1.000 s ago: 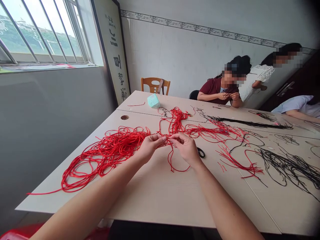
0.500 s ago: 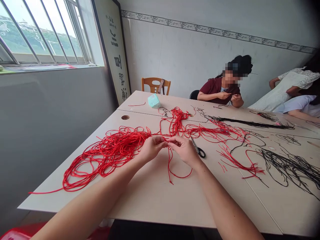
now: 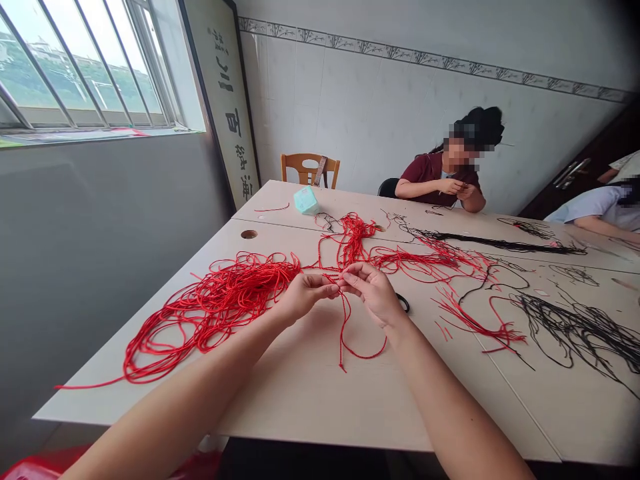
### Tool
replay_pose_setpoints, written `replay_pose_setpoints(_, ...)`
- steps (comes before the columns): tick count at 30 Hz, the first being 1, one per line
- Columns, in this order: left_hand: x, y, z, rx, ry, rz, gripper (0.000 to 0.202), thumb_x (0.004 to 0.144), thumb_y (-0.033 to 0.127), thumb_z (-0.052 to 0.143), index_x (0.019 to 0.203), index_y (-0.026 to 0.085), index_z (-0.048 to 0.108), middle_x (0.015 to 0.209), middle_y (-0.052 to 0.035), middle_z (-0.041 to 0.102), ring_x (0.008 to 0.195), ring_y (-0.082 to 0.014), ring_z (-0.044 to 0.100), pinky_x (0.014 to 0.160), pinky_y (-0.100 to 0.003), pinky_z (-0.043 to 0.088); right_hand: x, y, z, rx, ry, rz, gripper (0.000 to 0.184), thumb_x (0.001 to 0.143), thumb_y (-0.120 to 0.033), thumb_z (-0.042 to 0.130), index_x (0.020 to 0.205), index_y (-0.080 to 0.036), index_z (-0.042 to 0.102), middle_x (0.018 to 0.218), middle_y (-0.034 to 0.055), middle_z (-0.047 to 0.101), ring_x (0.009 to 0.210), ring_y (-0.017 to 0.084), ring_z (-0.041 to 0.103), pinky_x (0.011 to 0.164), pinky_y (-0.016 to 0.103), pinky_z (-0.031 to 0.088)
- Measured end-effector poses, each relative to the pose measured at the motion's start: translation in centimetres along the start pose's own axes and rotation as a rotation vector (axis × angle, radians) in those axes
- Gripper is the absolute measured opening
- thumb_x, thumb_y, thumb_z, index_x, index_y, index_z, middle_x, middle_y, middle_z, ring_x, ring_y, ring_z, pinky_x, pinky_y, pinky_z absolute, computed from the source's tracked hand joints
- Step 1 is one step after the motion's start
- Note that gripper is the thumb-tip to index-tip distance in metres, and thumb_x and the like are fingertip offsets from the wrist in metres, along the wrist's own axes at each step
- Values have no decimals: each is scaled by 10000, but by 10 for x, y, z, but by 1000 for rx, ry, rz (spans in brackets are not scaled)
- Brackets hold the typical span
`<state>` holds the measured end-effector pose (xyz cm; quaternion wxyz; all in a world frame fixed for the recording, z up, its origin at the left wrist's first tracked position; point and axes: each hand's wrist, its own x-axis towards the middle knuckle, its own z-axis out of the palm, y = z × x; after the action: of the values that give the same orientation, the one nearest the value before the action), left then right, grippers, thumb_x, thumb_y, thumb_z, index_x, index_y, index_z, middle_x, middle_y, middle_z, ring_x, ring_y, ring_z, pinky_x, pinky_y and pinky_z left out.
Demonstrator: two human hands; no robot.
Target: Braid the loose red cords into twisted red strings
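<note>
Between my hands, just above the table, runs a thin red cord (image 3: 343, 327) whose loop hangs down and ends in a small knot on the tabletop. My left hand (image 3: 311, 293) pinches it with thumb and forefinger. The fingertips of my right hand (image 3: 369, 288) are closed on the same cord close by; the exact grip point is too small to make out. A big tangled heap of red cord (image 3: 240, 287) lies left of my hands. Scissors with a black handle (image 3: 403, 303) lie mostly hidden behind my right hand.
Beyond my hands are a red cord bundle (image 3: 356, 233) and a pale green box (image 3: 306, 200) on the table (image 3: 280, 393). Black cords (image 3: 575, 327) and cut red cords (image 3: 480, 323) spread to the right. A co-worker in a maroon top (image 3: 425, 175) sits across; another person (image 3: 595, 207) leans in at right.
My right hand has shifted slightly up and its fingers have moved a little apart from the left hand's. The scissors are now more covered. A standing person at right has mostly left view.
</note>
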<state>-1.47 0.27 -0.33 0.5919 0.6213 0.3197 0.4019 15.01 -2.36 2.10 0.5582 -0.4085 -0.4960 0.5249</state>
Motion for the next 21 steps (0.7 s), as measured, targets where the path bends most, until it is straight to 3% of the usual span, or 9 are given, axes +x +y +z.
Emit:
replay_pose_setpoints(14,-2,1,0,-70,-47,-63,266,670,397,707,737,140,704,751,-74,675,740,-169,593,779,-331,445,1,-2,-2,119,3,-3,256,669,-317,717,780,-192,522,785,14,650,764,155,655,753,304,532)
replay_pose_setpoints(21,-1,0,1,-176,0,-107,280,658,393,721,755,132,705,775,-82,677,763,-172,599,814,-348,442,-2,-6,4,131,34,-40,280,672,-351,704,777,-201,492,762,12,647,722,165,654,692,309,538)
